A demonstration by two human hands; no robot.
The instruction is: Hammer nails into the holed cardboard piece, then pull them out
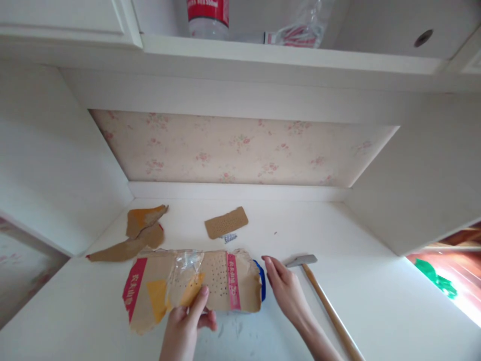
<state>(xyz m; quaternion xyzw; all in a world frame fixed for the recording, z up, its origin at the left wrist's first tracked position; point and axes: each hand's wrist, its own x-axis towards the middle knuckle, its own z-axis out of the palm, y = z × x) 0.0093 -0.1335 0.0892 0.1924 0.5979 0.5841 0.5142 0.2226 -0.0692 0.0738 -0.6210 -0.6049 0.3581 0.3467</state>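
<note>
My left hand pinches the near edge of a torn cardboard sheet with red stripes, small holes and clear tape, lying on the white desk. My right hand rests flat on the desk with fingers apart, its fingertips beside a blue object that sticks out from under the sheet's right end. A hammer with a metal head and wooden handle lies just right of that hand, untouched.
Torn cardboard scraps lie at the back left. A small perforated cardboard piece and several small nails sit near the floral back panel. A bottle and a plastic bag stand on the shelf above.
</note>
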